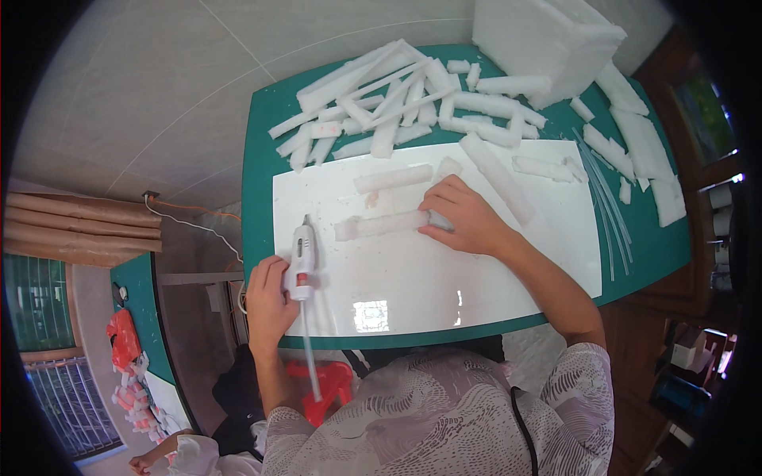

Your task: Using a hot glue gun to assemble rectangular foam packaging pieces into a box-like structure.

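My left hand (271,300) is closed round the handle of a white hot glue gun (303,258). The nozzle points away from me over the white board (357,282), and a long clear glue stick (310,357) trails from the back. Over the middle of the board, my right hand (468,216) pinches a small whitish foam piece (441,220) at the right end of a flat white foam strip (379,227). Whether the two are joined is hidden by my fingers. Just beyond lies another foam strip (393,178), with a small foam chunk (449,167) by my knuckles.
Foam strips (397,95) are heaped along the far side of the green table (258,182). A large white foam block (548,47) stands at the back right. Long clear glue sticks (607,206) lie right of the board. A red stool (329,385) is below; another person's arm (163,451) shows lower left.
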Tool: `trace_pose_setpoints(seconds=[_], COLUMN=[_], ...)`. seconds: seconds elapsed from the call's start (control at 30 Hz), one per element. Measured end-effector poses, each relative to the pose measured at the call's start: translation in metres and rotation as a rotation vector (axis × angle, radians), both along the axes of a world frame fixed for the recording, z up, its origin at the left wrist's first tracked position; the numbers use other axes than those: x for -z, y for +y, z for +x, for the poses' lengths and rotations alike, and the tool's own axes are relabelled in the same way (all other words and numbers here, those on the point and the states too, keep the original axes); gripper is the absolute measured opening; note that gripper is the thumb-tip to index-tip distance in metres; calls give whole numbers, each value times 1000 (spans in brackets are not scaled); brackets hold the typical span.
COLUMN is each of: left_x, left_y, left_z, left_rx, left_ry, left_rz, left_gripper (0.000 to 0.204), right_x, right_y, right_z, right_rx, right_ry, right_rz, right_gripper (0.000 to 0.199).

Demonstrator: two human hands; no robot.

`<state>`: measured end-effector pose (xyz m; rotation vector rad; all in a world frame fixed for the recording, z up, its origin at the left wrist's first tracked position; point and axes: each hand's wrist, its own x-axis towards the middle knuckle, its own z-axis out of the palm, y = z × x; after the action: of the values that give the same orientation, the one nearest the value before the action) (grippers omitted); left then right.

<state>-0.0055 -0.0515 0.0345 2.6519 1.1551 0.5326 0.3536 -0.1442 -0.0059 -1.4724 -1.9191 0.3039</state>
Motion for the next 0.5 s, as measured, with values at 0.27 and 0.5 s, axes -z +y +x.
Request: trace_pose_setpoints(seconds=[0.27, 0.5], left_x=[-26, -9], left_y=[-37, -45], left_z=[0, 62], left_rx=[6, 277], left_ry=[-310, -296], left_rz=[-165, -253], left_gripper=[28, 29], right_x=[4, 4], right_y=[0, 0], right_z=[2, 2], right_rx=[4, 26], right_ry=[28, 32], right_rz=[-16, -28], right_gripper=[28, 29])
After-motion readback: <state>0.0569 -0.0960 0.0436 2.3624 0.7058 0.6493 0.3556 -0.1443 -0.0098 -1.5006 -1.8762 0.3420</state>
